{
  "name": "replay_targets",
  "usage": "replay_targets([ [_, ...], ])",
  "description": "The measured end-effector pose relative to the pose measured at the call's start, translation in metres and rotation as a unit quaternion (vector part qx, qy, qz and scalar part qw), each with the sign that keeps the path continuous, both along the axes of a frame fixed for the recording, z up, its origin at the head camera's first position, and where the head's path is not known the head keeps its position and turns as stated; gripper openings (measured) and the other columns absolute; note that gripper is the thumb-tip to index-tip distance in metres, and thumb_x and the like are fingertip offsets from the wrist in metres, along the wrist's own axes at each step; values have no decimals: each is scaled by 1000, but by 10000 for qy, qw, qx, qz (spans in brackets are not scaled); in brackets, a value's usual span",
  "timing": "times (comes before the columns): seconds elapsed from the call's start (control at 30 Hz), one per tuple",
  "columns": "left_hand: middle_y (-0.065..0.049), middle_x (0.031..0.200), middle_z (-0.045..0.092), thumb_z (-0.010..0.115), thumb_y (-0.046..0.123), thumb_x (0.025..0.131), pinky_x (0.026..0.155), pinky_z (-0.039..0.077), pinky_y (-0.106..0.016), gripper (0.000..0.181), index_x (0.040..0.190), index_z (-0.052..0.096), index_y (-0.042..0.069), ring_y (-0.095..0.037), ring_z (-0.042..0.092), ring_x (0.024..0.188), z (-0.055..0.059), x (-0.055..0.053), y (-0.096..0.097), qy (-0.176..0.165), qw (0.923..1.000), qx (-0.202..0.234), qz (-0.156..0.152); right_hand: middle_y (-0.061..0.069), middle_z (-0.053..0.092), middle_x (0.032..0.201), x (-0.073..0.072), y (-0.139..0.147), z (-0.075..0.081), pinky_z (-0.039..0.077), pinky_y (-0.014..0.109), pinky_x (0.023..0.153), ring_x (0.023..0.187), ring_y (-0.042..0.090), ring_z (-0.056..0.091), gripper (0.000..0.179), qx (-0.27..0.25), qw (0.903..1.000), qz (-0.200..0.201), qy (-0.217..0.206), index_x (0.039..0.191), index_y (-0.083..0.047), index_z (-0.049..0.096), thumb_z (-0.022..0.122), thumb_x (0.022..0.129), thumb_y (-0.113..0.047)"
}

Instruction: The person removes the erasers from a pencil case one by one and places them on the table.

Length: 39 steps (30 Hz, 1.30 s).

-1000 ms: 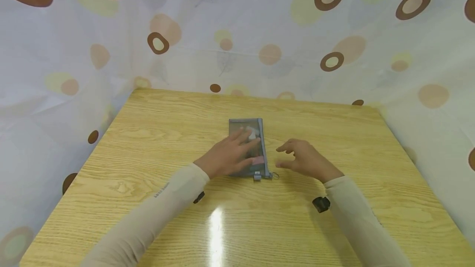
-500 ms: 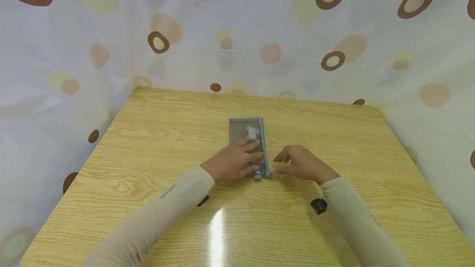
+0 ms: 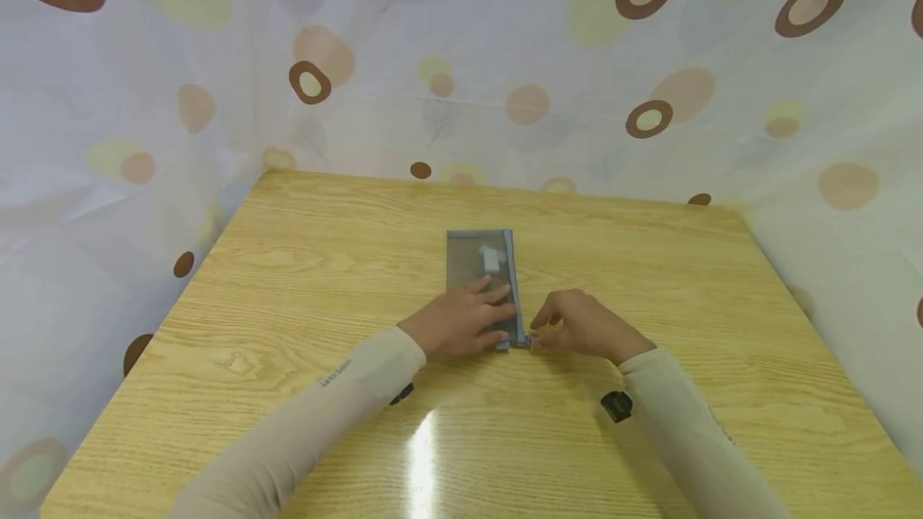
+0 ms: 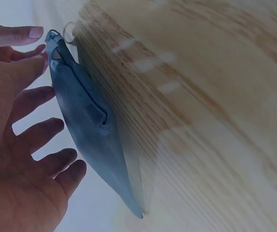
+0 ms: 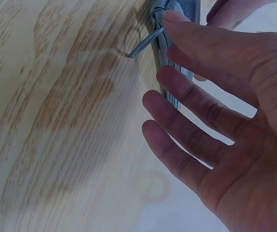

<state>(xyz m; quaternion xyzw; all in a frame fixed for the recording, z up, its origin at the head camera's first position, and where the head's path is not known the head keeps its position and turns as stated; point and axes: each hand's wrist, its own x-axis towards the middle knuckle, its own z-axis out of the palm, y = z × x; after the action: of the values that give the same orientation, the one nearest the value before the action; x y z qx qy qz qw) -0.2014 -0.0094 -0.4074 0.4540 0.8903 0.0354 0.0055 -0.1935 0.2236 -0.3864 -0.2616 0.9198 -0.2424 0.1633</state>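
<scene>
A grey-blue see-through zip pouch (image 3: 465,251) lies on the wooden table, its zip along the right edge. Inside shows a small white item (image 3: 492,260). My left hand (image 3: 465,320) rests on the near half of the pouch with fingers spread, hiding part of what it contains. At the near right corner, my right hand (image 3: 587,328) pinches the zip pull (image 5: 145,43) between thumb and index finger. Its other fingers are loosely bent in the right wrist view. The left wrist view shows the pouch (image 4: 88,125) from its side, bulging in the middle, with a thin ring (image 4: 69,33) at its end.
The wooden table (image 3: 324,263) extends around the pouch on all sides. A pale curtain with brown rings and spots (image 3: 469,46) hangs behind it and at both sides. A bright light reflection lies on the table's near part.
My right hand has moved left and nearer to the pouch corner, and its thumb and index finger have closed on the zip pull. My left hand has slid slightly nearer and right over the pouch.
</scene>
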Motion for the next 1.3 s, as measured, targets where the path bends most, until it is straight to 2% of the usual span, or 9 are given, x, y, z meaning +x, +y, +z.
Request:
replay_targets([
  [0.2,-9,151,31,47,45,97,107,35,-44,51,142,42,23,-35,27,138,-1,1,3,-255,9997,-41,56,2,70,99,1,0,-2,54,40,79,92,21,65,22,40,10000,25,2,97,-8,74,77,79,-20],
  [0.5,-9,152,29,49,48,95,106,36,-45,54,142,41,22,-35,25,139,0,2,1,-462,9989,74,45,3,70,99,1,0,-4,54,41,80,93,22,65,21,4,9999,141,-4,97,-8,75,77,80,-21],
  [0.83,-8,153,26,52,46,94,108,34,-45,59,146,38,22,-33,20,141,2,3,-1,-881,9956,291,130,1,71,95,2,0,-7,55,36,77,89,19,66,19,-46,9994,315,115,95,-7,75,76,81,-19],
  [1.07,-6,154,24,53,46,94,108,34,-43,58,146,38,24,-28,16,142,3,1,0,-1188,9923,271,238,2,70,94,3,-1,-8,55,35,75,89,20,66,18,2,9993,333,152,94,-6,75,77,80,-17],
  [1.3,-5,154,24,55,44,93,108,34,-44,58,145,39,24,-29,15,143,3,0,-2,-1268,9912,331,199,2,71,93,2,-1,-9,55,32,73,87,19,66,16,46,9990,412,182,92,-7,76,77,79,-16],
])
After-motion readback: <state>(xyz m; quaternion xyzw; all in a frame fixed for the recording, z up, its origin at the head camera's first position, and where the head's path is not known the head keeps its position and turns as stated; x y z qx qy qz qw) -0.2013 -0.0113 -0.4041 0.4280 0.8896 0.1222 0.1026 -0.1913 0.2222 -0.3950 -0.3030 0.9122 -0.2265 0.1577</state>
